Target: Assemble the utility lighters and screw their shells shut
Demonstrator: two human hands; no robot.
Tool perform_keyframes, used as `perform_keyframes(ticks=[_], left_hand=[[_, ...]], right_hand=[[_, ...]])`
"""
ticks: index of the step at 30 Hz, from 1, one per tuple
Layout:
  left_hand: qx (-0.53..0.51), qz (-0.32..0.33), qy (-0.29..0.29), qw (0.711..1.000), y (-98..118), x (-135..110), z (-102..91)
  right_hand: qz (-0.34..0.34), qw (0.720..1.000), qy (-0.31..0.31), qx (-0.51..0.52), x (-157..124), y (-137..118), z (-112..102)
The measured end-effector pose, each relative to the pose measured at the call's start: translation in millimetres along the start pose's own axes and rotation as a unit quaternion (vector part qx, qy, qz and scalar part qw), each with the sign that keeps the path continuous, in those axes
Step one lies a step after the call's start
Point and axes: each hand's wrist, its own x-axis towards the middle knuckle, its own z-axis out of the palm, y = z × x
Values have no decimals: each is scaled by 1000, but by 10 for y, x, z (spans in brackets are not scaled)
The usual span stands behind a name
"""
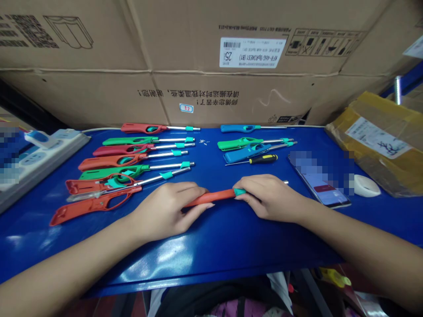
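Note:
An orange-red long-reach lighter lies crosswise between my hands, just above the front part of the blue table. My left hand is closed round one end of its handle. My right hand grips it by the teal part, and a metal tip shows past the knuckles. Left of my hands, several red, orange and green lighters lie in a row, among them a red one. The nearest has its casing opened, with one orange half shell lying apart.
At right lie a blue lighter, a green one, an opened blue shell and a black-and-yellow screwdriver. Beyond are a phone, a white oval object and a taped parcel. A power strip stands left; a cardboard box blocks the back.

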Motion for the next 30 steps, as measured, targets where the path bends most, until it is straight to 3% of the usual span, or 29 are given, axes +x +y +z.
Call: perform_keyframes(ticks=[7,11,18,22,26,28,30], left_hand=[[5,4,-5,1000,-29,-19,16],[-30,-50,2,998,-19,35,37],[-139,-127,18,982,73,99,112],[-214,-204,76,952,23,131,64],[-344,-303,60,887,-22,144,44],[-359,-309,44,879,-17,136,53],[-338,-293,45,893,-4,126,60]], right_hand=[[45,998,-21,46,11,-2,15],[74,996,-28,46,41,-35,14],[54,993,-30,104,73,-73,16],[95,988,23,115,90,18,-45],[129,981,32,142,117,37,-98],[120,981,35,151,124,25,-99],[114,981,38,151,126,20,-94]])
